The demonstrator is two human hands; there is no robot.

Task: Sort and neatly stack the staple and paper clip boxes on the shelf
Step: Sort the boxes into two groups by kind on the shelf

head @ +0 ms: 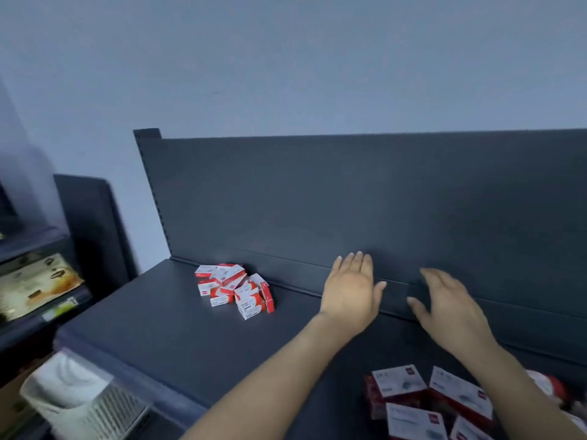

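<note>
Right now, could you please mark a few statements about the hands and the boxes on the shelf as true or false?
1. The left hand and right hand both hold nothing. True.
2. The small boxes are neatly stacked. False: they lie in a loose jumble.
3. The small boxes lie to the left of the left hand. True.
4. The larger boxes lie left of the small boxes. False: they lie to the right, near the front, by the right forearm.
5. The shelf is white. False: it is dark grey.
</note>
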